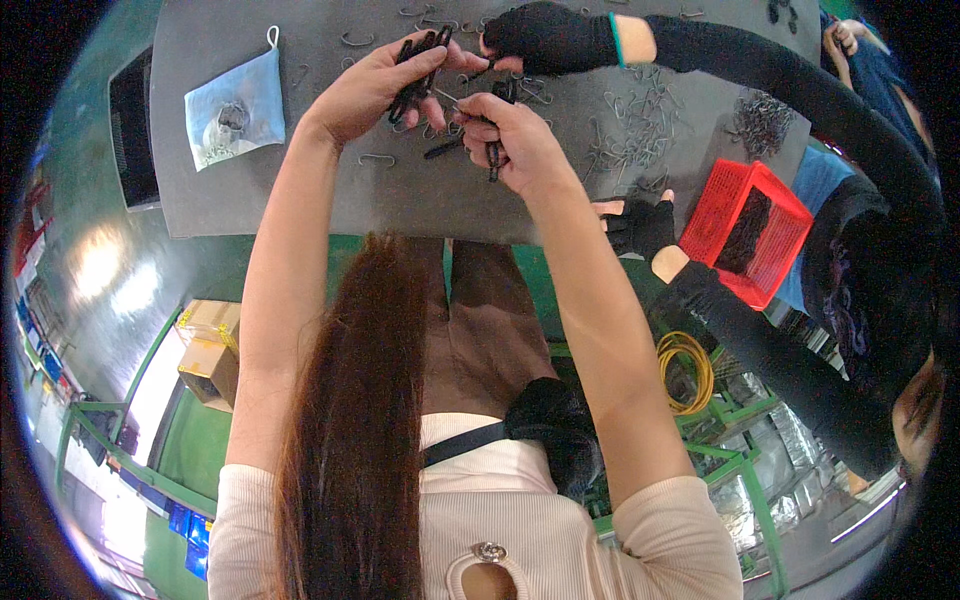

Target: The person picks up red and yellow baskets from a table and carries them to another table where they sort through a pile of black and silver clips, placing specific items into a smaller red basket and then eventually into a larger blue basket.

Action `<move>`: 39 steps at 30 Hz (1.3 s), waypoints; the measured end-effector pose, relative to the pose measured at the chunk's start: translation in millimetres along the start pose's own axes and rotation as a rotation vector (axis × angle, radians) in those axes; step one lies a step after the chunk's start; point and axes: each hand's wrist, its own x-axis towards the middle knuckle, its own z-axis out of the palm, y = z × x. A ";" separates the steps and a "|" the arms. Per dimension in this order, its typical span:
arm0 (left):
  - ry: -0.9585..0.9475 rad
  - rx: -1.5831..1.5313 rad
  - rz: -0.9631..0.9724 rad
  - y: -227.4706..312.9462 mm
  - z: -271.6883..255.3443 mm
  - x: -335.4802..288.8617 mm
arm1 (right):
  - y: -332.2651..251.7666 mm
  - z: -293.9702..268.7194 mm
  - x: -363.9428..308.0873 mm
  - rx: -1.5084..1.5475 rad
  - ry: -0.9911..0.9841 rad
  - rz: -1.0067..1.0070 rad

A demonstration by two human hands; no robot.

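over the gray surface (400,200), the left hand (365,92) is clasping a bundle of black pieces (424,68) in a curled grip, while the right hand (520,138), fingers folded, is holding other black pieces (493,160), left of scattered metal hooks (632,130).

The small bits (415,80) held in hand are blk. Wire hooks (640,120) are silver-gray; the tabletop (235,205) is dk gray. The pouch (262,100) is lt blue w/ a white loop. The basket (715,208) is red w/ hole rows. The co-worker's glove (550,42) is blk, teal-edged. The top (520,530) is cream w/ thin lines.
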 end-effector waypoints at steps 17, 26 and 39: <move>0.713 -0.035 0.131 -24.6 14.1 -24.5 | -9.8 6.6 15.9 -1.354 0.480 -0.575; 0.723 -0.388 -0.084 -55.2 -2.3 -49.8 | 20.5 5.1 10.2 -2.027 -0.060 -0.406; 0.161 -0.109 -0.303 -22.3 142.8 5.9 | -28.9 -90.0 -143.9 0.234 0.243 -0.267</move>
